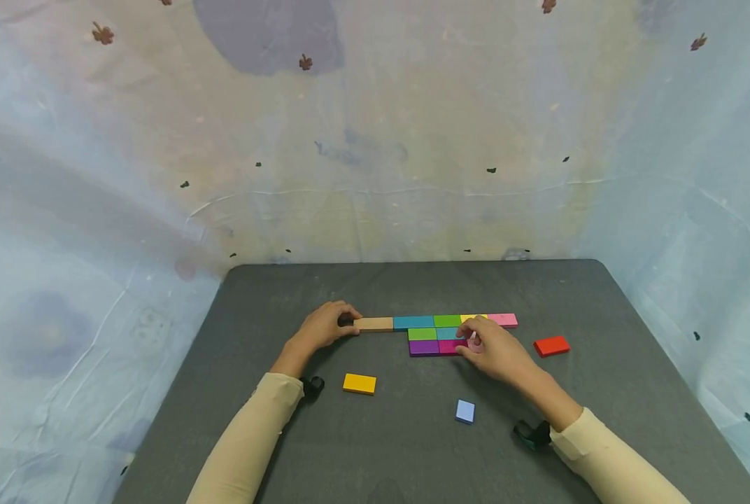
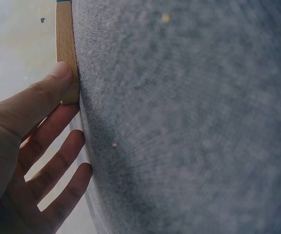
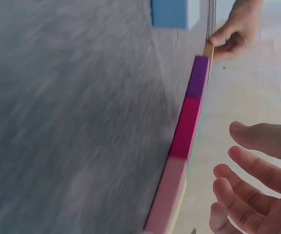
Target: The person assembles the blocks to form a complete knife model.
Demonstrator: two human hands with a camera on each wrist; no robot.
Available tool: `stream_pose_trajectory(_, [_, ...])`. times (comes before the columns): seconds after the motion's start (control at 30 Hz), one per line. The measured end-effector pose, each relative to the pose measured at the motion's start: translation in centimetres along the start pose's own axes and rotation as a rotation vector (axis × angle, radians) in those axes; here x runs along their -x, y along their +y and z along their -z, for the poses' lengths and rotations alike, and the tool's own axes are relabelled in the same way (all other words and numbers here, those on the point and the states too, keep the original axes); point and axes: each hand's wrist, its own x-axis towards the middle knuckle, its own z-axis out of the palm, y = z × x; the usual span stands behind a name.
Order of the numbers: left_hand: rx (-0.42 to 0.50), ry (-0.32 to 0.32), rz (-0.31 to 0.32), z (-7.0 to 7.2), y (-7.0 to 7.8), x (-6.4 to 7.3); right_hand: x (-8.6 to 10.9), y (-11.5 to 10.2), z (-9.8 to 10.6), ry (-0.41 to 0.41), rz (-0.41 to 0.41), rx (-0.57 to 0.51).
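Note:
At the left end of the block arrangement, my left hand pinches a plain wooden block with thumb and forefinger; the other fingers are spread in the left wrist view. Beyond it the back row continues with blue, green, yellow and pink blocks. In front lie a green block and a teal one, then purple, magenta and pale pink blocks. My right hand hovers over the right part, its fingers loosely bent and holding nothing.
Apart from the arrangement lie a red block to the right, an orange-yellow block at front left and a light blue block in front. The dark grey table meets a patterned sheet at its back edge.

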Motion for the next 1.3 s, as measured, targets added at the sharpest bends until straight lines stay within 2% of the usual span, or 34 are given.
stream_pose_trajectory(0.33, [0.003, -0.012, 0.015, 0.1, 0.0, 0.0, 2.5, 3.2, 2.8, 0.069, -0.003, 0.017])
stream_pose_trajectory(0.67, [0.000, -0.006, 0.012, 0.1, 0.0, 0.1, 4.4, 7.2, 5.7, 0.061, -0.019, 0.016])
stream_pose_trajectory(0.87, [-0.001, 0.001, 0.003, 0.1, 0.2, 0.1, 5.4, 9.5, 6.7, 0.073, 0.002, 0.025])
stream_pose_trajectory(1.13, [0.000, 0.001, 0.000, 0.1, 0.2, 0.2, 6.6, 12.1, 7.6, 0.086, -0.014, 0.071])
stream_pose_trajectory(1.3, [0.003, 0.001, 0.001, 0.1, 0.2, 0.1, 7.0, 13.4, 7.9, 0.072, -0.008, 0.060])
